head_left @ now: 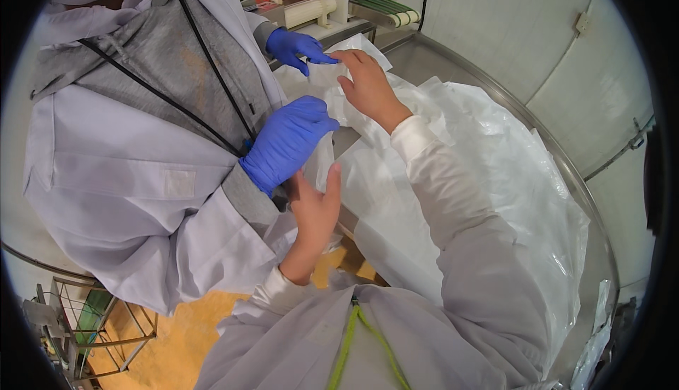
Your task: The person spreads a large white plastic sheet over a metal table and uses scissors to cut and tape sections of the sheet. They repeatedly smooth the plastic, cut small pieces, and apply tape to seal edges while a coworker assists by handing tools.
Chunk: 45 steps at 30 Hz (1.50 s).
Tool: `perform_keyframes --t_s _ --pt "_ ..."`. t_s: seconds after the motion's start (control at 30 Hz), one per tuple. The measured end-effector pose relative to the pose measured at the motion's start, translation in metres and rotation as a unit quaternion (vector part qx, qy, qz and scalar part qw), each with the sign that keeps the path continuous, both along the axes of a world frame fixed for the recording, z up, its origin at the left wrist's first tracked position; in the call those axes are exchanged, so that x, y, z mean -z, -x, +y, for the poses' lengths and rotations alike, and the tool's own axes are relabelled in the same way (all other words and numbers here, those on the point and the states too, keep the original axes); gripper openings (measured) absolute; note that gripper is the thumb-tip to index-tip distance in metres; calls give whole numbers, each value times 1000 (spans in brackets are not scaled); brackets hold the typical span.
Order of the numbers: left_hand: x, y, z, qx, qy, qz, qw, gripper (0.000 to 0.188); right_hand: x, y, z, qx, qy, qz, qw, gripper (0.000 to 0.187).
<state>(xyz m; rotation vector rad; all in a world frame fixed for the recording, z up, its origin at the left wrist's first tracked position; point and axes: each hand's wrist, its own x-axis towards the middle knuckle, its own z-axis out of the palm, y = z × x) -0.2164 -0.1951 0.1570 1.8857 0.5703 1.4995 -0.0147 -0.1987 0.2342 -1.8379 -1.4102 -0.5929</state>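
My right hand reaches over a white translucent plastic sheet, fingers stretched and thumb apart. Its fingertips meet those of a co-worker's blue-gloved hand at the far end. Lower down, my left hand is raised with its thumb pointing up and apart. Its other fingers are partly hidden behind the co-worker's nearer blue-gloved hand. That glove is closed at the edge of a hanging piece of the plastic, close above my left thumb.
The sheet lies crumpled over a metal table with a raised rim. Behind stands a machine with a roller and a green-belted conveyor. The co-worker in a pale coat stands close on the left. A wire rack is at lower left.
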Motion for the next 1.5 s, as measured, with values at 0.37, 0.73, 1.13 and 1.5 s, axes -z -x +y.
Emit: perform_keyframes --t_s 0.37,0.73,1.13,1.5 --pt "-22 -19 19 123 93 -104 983 11 1 -10 5 -23 55 27 998 57" --pt "-38 8 -16 118 111 -124 979 14 7 -14 13 -11 142 54 988 48" --pt "-42 82 -44 47 15 -54 997 8 8 -4 11 5 210 -56 976 41" --pt "-53 114 -96 56 -220 116 967 11 -10 36 -9 2 209 -71 975 39"
